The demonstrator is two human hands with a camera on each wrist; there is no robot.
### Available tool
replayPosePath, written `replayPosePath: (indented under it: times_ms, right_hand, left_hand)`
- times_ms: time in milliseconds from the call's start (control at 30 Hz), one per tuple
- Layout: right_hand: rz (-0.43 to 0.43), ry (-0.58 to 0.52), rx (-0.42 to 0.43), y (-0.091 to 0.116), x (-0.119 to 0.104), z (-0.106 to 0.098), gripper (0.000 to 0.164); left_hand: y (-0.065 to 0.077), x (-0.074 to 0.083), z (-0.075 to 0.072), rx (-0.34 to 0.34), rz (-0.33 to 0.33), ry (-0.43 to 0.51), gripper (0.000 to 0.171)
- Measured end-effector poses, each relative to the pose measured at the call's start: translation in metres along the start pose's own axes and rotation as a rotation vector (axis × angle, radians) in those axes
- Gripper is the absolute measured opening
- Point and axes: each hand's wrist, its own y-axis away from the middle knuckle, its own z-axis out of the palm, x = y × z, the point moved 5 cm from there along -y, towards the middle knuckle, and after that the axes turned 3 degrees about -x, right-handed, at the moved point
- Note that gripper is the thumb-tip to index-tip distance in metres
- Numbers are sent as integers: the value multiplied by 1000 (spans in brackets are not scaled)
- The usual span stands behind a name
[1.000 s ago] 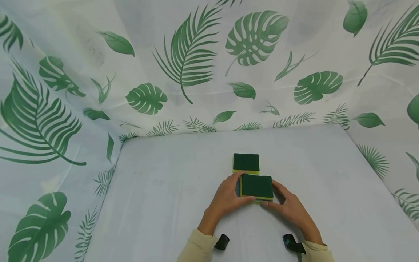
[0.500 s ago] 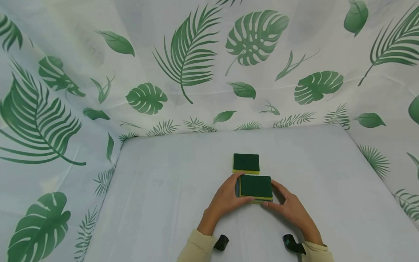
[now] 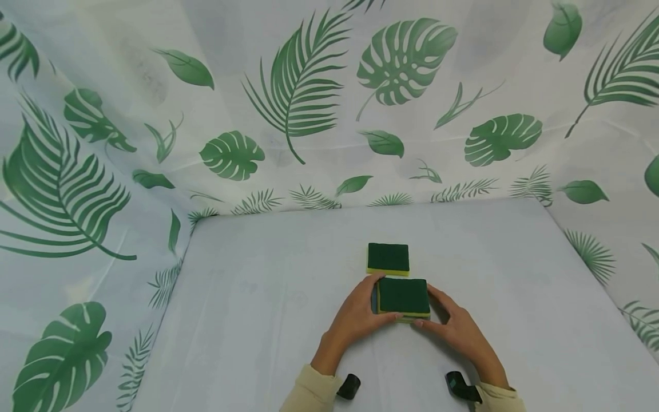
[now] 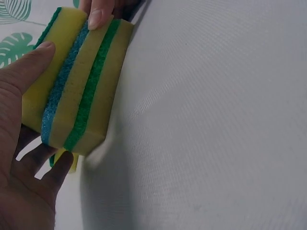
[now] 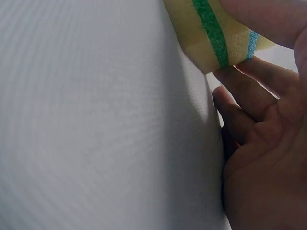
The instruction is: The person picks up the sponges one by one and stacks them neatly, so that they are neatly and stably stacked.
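"Our grip?"
"We're holding a sponge stack [image 3: 403, 296] between our part-curled left hand [image 3: 355, 309] and right hand [image 3: 460, 329]. The left wrist view is showing us 3 sponges; the head view is mostly hiding the lower 2."
"Room?"
"1 more sponge [image 3: 388, 257] is lying just beyond; white tabletop [image 3: 257, 297] is stretching sideways toward distant edges."

Head cam high, well back, facing forward and down across table [image 3: 257, 309] to leaf-print sheet [image 3: 304, 174]. Wrist cams close in, low over table, views turned sideways: left on left hand [image 4: 10, 105] and sponge stack [image 4: 79, 88], right on right hand [image 5: 266, 129]. All three share the sponge stack.
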Motion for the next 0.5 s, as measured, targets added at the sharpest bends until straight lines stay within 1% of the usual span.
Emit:
replayPosePath:
  times_ms: [133,267,367,500]
  right_hand:
    - [-15,-2,-1,0,-1,0,95]
    - [-10,-1,-3,0,-2,0,94]
    - [0,2,-2,0,-2,0,94]
    - [-4,-4,-1,1,-2,0,95]
  left_hand:
    - [1,1,0,9,12,-1,91]
    - [3,1,-1,9,32,8,95]
    - [3,2,-4,3,36,53,96]
    - [1,0,-10,30,32,130,86]
